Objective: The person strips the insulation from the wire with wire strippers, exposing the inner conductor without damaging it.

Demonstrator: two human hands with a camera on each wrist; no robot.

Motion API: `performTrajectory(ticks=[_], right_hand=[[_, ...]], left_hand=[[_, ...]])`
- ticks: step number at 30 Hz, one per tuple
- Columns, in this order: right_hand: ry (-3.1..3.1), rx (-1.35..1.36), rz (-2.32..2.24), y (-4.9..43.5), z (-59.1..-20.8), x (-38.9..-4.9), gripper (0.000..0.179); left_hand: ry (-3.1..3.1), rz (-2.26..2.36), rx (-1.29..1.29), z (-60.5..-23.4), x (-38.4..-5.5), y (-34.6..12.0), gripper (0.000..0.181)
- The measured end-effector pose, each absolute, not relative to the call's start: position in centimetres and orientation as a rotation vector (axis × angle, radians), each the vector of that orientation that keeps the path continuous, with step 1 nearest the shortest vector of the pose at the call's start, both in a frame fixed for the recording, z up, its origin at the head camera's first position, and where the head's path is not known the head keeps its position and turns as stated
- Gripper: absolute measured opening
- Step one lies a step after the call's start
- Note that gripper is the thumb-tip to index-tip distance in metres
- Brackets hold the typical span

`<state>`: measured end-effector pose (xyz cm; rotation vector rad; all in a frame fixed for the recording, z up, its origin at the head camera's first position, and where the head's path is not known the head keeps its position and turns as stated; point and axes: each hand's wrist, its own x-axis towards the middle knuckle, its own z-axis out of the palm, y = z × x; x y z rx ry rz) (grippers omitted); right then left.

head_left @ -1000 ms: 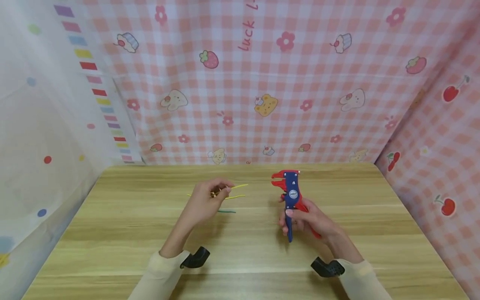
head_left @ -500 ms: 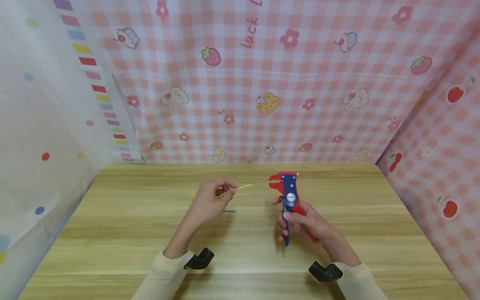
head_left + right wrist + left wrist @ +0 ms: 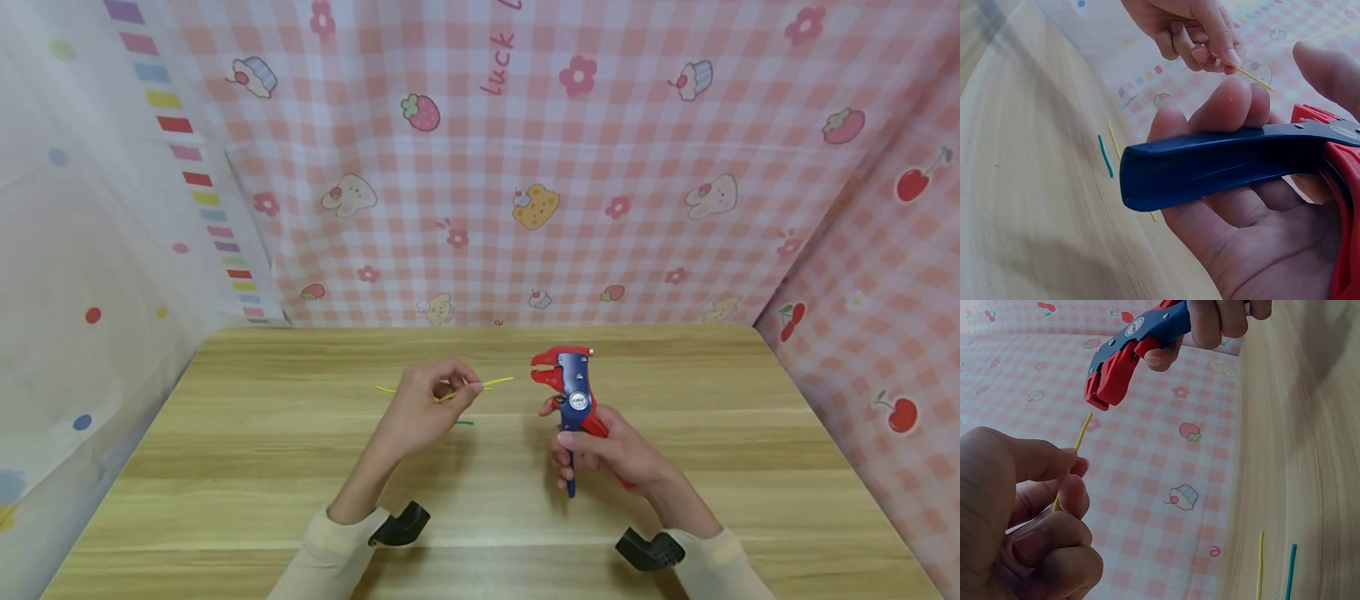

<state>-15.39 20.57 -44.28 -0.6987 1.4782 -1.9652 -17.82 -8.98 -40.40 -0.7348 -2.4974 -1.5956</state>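
Observation:
My left hand [image 3: 423, 408] pinches a thin yellow wire [image 3: 498, 381] between thumb and forefinger, its free end pointing right. My right hand [image 3: 611, 454] grips a red and blue wire stripper [image 3: 576, 383] around its handles, the red jaws facing left and parted. A short gap separates the wire's end from the jaws, seen also in the left wrist view, where the wire tip [image 3: 1089, 416] sits just below the stripper's red nose [image 3: 1107, 387]. In the right wrist view the blue handle [image 3: 1222, 165] lies across my curled fingers.
On the wooden table [image 3: 480, 517] under my left hand lie a second yellow wire [image 3: 1260, 565] and a short green wire [image 3: 1291, 572], side by side. A pink checked cloth [image 3: 450, 167] hangs behind the table, and more printed cloth [image 3: 892, 333] stands at the right.
My left hand has moved right with the yellow wire, and my right hand has brought the wire stripper slightly left and toward me. The gap between them has narrowed.

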Motion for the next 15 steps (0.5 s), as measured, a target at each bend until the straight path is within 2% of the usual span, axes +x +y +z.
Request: performTrajectory(ticks=[15], right_hand=[[1.549, -0.646, -1.93, 19.61, -43.78, -14.79, 0.03]], left_hand=[[-2.478, -1.621, -0.76, -40.06, -17.48, -9.07, 0.006]])
